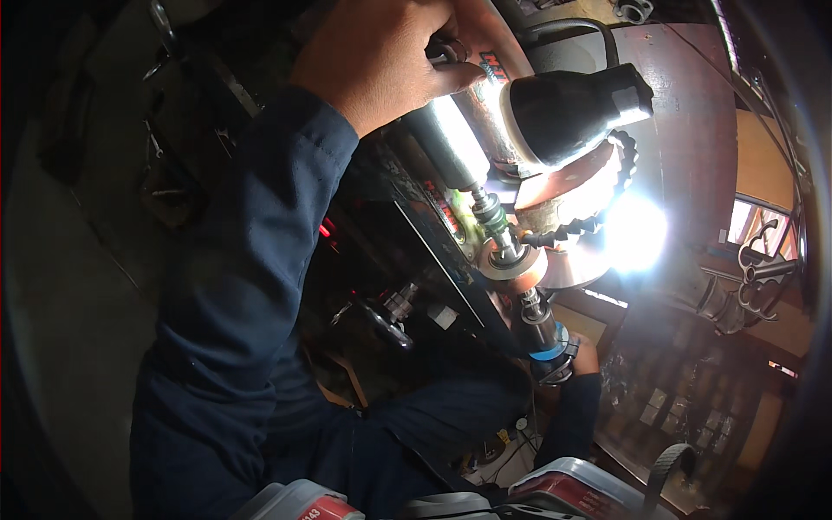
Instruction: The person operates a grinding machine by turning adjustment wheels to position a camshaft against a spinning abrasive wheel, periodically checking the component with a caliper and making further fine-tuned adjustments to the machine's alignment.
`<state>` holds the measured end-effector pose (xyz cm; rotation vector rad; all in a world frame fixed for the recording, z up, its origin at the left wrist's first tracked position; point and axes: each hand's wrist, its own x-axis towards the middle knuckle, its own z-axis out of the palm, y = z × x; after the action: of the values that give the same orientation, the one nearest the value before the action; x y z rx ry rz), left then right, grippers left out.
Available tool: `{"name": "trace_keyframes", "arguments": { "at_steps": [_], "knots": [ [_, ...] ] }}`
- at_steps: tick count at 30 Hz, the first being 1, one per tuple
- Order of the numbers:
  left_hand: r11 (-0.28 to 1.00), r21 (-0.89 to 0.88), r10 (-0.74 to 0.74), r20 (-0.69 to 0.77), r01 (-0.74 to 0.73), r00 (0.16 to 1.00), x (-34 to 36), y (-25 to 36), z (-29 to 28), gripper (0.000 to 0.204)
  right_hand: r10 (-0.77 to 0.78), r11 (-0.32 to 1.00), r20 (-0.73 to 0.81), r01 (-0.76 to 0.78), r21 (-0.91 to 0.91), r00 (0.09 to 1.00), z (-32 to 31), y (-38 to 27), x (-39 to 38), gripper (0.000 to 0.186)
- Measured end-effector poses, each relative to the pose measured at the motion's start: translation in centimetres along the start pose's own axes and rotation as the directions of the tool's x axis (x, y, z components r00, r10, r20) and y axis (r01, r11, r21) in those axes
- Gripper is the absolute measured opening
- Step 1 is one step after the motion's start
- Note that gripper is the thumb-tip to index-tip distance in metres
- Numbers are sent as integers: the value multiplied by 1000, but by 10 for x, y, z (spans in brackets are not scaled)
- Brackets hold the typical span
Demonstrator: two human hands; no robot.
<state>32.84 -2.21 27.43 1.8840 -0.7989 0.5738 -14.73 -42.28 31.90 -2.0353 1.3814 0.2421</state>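
A white light (635, 232) glares left of 1 small bright window (743, 218); the floor (78, 295) at left lies dim.

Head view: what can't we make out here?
All in head view:
Left hand: partly cut off by the top edge.
Right hand: fingers mostly hidden behind the blue-banded fitting.
Surface behind the bright light: washed out by glare.

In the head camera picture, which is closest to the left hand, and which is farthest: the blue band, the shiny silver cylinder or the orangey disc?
From the left hand, in the head view:
1. Silver cylinder: just below and right of it.
2. Orangey disc: farther down, right.
3. Blue band: lowest, by the right hand.
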Motion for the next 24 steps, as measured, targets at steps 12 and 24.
{"name": "trace_keyframes", "arguments": {
  "at_steps": [12,24],
  "knots": [
    [993,46,-112,21,111,994,1,5,-1,40,-163,986,-568,156,-60,807,47,16,-44,26],
    [997,-24,-74,-32,73,997,2,7,5,40,-294,945,-807,284,-164,512,84,9,-58,35]
  ]
}}
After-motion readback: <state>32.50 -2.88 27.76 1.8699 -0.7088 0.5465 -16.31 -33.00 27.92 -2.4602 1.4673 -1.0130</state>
